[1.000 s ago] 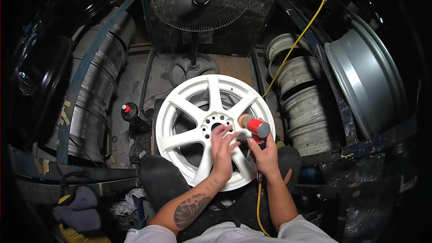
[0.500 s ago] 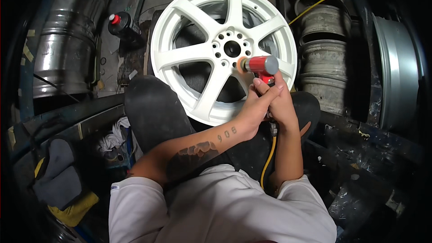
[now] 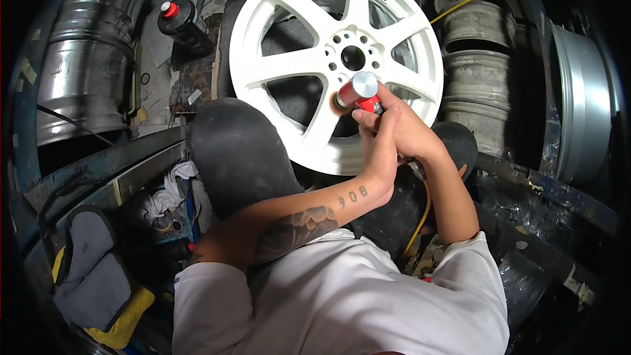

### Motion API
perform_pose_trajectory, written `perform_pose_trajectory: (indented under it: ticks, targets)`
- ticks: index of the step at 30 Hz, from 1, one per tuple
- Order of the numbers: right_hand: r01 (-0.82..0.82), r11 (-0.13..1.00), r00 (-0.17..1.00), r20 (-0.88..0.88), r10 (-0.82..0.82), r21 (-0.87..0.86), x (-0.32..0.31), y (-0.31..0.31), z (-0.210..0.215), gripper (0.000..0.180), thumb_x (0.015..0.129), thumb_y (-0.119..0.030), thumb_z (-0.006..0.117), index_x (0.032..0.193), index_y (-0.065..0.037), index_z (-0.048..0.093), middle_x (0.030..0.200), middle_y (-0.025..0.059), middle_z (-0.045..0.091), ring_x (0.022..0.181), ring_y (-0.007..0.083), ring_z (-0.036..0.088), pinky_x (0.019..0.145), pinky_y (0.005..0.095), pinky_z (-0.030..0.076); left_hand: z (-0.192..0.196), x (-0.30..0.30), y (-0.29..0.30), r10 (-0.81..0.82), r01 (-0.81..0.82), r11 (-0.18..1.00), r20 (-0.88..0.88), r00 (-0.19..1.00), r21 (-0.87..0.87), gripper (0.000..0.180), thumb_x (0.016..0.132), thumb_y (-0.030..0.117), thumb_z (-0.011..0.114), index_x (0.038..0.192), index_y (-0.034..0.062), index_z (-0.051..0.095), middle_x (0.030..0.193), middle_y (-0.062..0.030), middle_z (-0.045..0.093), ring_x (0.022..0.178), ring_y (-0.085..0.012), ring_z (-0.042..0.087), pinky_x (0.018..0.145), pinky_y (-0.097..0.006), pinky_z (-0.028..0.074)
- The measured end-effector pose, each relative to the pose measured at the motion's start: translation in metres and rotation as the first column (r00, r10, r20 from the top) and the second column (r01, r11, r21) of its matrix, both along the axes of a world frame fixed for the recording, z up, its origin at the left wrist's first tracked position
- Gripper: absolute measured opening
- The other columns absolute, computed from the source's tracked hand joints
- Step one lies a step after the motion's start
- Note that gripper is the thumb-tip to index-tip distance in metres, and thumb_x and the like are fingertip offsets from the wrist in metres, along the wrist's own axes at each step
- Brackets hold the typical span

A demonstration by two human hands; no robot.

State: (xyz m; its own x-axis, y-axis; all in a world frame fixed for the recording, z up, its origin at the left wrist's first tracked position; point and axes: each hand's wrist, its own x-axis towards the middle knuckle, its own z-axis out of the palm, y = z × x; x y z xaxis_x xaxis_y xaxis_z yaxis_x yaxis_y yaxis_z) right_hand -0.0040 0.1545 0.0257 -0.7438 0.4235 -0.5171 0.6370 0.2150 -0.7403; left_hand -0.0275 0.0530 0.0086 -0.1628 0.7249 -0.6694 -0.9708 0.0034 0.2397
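While the right hand (image 3: 413, 130) is curled firmly around the red power tool (image 3: 357, 95) at frame centre and the left hand (image 3: 380, 152) clasps its lower part, the orange pad (image 3: 338, 104) meets a lower spoke (image 3: 321, 129) of the white wheel (image 3: 315, 64) at upper centre, with a black bottle (image 3: 186, 27) at upper left.

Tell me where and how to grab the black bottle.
Likely best around the body of the bottle, below its shoulder, coming from the side facing the wheel. It looks upright, with a gap on that side, and the body is wider than the red cap.
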Motion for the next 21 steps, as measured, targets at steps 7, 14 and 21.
perform_pose_trajectory:
  ticks: [7,14,21]
  targets:
    - [-0.015,1.0,1.0,-0.005,0.015,-0.012,0.002,0.005,-0.009,0.055,0.1,-0.035,0.073,0.141,-0.004,0.054,0.099,0.016,0.073,0.086,0.0256,0.069,0.081,0.0375,0.054,-0.001,0.002,0.002,-0.029,0.028,0.998,-0.026,0.999,-0.05,0.095,0.098,0.065,0.055,0.166,0.0124,0.015,0.16,-0.0125,0.037,0.145,-0.0259,0.043,0.108,-0.052,0.043]
    - [-0.024,0.999,1.0,-0.011,0.025,0.049,0.011,0.009,-0.006,0.059,0.099,-0.034,0.071,0.147,-0.009,0.048,0.104,0.0255,0.076,0.094,0.0459,0.073,0.086,0.0468,0.056,-0.016,0.007,0.01,-0.086,0.088,0.996,-0.06,0.994,0.031,0.086,0.103,0.063,0.048,0.163,0.007,0.025,0.156,-0.0144,0.043,0.144,-0.0264,0.047,0.112,-0.049,0.041]
    - [0.011,1.0,0.999,0.037,-0.01,-0.007,0.01,0.021,-0.002,0.068,0.098,-0.036,0.07,0.151,-0.003,0.043,0.094,0.0289,0.074,0.093,0.0502,0.071,0.084,0.0502,0.054,-0.033,0.006,0.017,-0.092,0.096,0.995,-0.107,0.99,0.031,0.079,0.107,0.057,0.045,0.161,0.0032,0.026,0.155,-0.0159,0.044,0.146,-0.0269,0.047,0.119,-0.045,0.04]
